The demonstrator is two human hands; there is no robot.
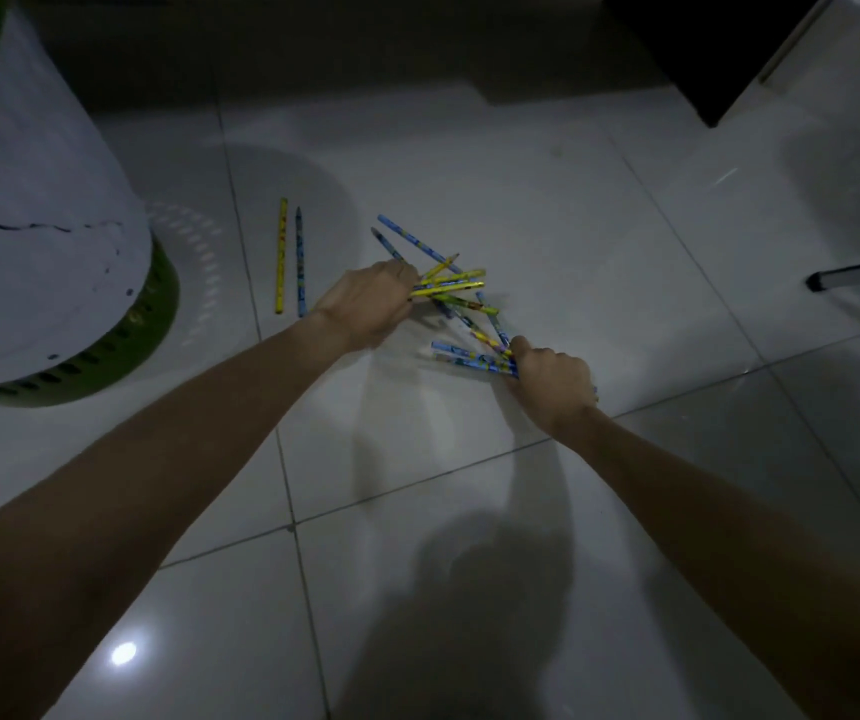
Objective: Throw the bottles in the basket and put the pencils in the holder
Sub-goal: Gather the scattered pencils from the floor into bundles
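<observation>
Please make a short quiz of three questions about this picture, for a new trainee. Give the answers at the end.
1. True or false: both the left hand and the right hand are closed on pencils.
2. How many pencils lie apart on the floor tiles, left of the pile?
3. Where does the green basket stand? A) far right B) far left C) between the arms

Key:
1. True. The left hand grips yellow pencils; the right hand grips mostly blue pencils.
2. Two: one yellow pencil and one blue pencil, side by side.
3. B
</observation>
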